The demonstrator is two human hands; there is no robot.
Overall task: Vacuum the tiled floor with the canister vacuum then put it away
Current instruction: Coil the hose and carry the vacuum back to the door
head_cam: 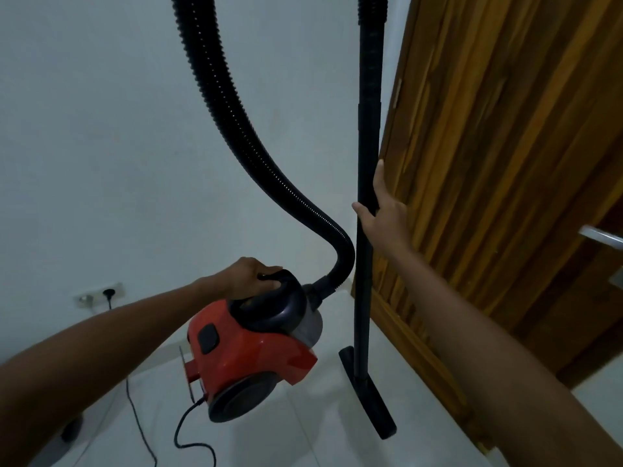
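the red canister vacuum (249,352) sits low of centre, about six o'clock from the middle of the view, tilted with its rear wheel towards the camera; whether it is carried clear of the white tiled floor (330,439) or rests on it cannot be told. the left hand (247,276) curls its fingers round the black carry handle (269,288) on top. at one o'clock from the body the ribbed black hose (236,129) loops up out of frame. at three o'clock the black wand (365,230) stands upright, its floor nozzle (367,396) down by the tiles, and the right hand (382,210) wraps it, thumb on the near side, fingers behind. just past that, at three o'clock, is a wooden door (505,146). at nine o'clock the power cord (188,429) trails over the floor, and a plug sits in the wall socket (99,296).

judging by the two-handed carry, this looks like moving or stowing the machine. done well, keep the wand vertical, the hose slack, and mind the cord, which seems still plugged in: it could snag.

no brand or writing can be read.
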